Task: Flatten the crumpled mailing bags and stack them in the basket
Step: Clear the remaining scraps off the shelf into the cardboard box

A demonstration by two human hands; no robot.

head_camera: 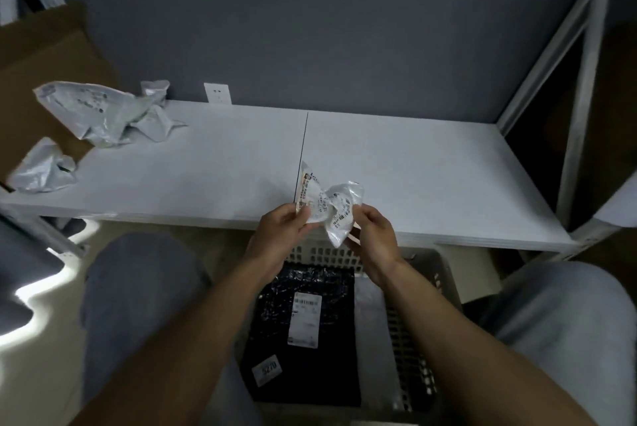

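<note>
The left hand's fingers (299,215) are curled and pinch the left end of a crumpled white mailing bag (327,205). The right hand's fingers (366,216) are curled round its right end. So the bag lies between the two sets of fingertips, held by both, neither hand nearer than the other.

It is bunched at its middle like a bow. One wing with a printed label stands up above the left hand (284,231), and the other hangs down beside the right hand (374,237). Its long axis runs side to side from hand to hand. Flattening it therefore seems to call for drawing the hands apart along that line.

The bag hangs in the air above the far rim of the basket (412,360), over the front edge of the white shelf (431,177) that stands just beyond the basket. Straight below the forearms, inside the basket, a black mailing bag (303,374) lies flat with its white label up; the stack looks barely begun.

Beyond the basket and well to its left, three more crumpled bags wait on the shelf. A large one (96,112) and a small one (155,91) are close together, and another (41,168) lies nearer the shelf's front edge, against a cardboard box (41,56).
</note>
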